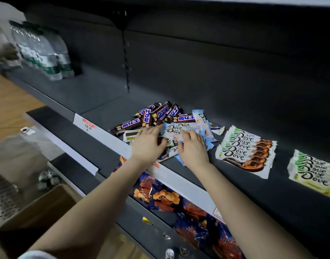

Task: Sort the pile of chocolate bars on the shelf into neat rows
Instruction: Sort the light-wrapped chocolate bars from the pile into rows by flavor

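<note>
On the dark shelf point(97, 98) the pile point(167, 114) mixes brown Snickers bars point(126, 126) and pale-blue Dove bars point(176, 128); left hand point(147, 144) rests flat there, fingers straight, right hand point(193, 148) curls round pale-blue wrappers, beside a neat green-white Dove row point(246, 148)

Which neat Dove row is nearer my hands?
The orange-brown row, just right of the pile; the yellow-green row lies farther right.

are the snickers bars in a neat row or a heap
A heap: the Snickers bars lie crossed at different angles, overlapping one another.
</note>
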A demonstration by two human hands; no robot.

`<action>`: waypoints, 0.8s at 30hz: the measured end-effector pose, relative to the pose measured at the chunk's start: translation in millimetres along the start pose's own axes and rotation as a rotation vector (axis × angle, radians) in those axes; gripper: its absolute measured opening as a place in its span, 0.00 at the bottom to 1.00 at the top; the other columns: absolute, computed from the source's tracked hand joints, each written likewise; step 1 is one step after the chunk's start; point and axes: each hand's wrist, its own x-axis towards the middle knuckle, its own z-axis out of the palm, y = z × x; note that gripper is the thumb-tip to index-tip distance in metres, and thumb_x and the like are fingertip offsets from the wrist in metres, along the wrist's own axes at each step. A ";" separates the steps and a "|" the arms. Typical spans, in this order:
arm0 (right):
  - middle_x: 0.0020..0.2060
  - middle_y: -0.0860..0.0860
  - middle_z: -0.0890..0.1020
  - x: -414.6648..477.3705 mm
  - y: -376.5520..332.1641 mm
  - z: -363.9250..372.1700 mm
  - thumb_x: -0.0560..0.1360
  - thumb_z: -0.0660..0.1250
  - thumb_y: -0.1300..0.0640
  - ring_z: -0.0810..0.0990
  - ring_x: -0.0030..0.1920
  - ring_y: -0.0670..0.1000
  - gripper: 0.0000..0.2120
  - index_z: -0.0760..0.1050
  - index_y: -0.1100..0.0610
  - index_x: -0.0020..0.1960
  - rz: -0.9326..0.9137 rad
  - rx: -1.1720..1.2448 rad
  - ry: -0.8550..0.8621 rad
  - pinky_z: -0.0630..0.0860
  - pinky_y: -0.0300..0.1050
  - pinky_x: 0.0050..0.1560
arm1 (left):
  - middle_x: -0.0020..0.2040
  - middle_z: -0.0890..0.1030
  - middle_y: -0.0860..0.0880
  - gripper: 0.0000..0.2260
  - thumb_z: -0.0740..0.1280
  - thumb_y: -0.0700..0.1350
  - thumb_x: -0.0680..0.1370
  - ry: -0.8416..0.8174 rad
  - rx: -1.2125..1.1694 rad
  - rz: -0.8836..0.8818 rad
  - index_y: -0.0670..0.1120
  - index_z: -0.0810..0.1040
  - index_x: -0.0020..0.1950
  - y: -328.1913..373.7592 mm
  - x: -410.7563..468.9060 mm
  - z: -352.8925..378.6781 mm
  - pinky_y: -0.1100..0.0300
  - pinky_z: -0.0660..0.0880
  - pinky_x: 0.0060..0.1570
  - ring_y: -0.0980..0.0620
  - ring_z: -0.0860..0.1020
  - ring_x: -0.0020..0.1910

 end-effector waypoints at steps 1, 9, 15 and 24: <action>0.62 0.58 0.72 -0.6 0.3 2.2 0.76 0.59 0.55 0.71 0.61 0.62 0.21 0.68 0.61 0.68 -0.005 0.015 0.038 0.64 0.54 0.65 | 0.68 0.72 0.50 0.23 0.58 0.53 0.77 0.021 -0.013 -0.007 0.52 0.63 0.72 -0.7 -0.3 1.1 0.54 0.64 0.64 0.48 0.67 0.67; 0.56 0.60 0.74 -3.0 -3.5 4.8 0.71 0.69 0.63 0.72 0.57 0.62 0.26 0.68 0.62 0.67 -0.093 0.087 0.172 0.66 0.63 0.63 | 0.63 0.76 0.50 0.23 0.61 0.50 0.77 0.088 -0.088 0.038 0.55 0.63 0.72 -7.2 0.6 7.5 0.54 0.68 0.57 0.48 0.68 0.65; 0.55 0.58 0.75 -5.4 -3.2 2.3 0.71 0.69 0.63 0.73 0.56 0.61 0.24 0.72 0.60 0.66 -0.114 0.112 0.199 0.66 0.63 0.65 | 0.66 0.74 0.55 0.21 0.60 0.50 0.77 0.081 -0.048 0.094 0.58 0.64 0.71 -11.0 0.8 9.6 0.53 0.69 0.55 0.51 0.65 0.67; 0.57 0.58 0.74 -6.8 -2.6 -4.9 0.72 0.68 0.61 0.72 0.58 0.60 0.22 0.72 0.60 0.66 -0.116 0.104 0.166 0.63 0.59 0.67 | 0.71 0.68 0.51 0.21 0.59 0.51 0.78 0.048 -0.027 0.093 0.58 0.63 0.72 -11.5 2.5 11.4 0.49 0.68 0.60 0.45 0.63 0.70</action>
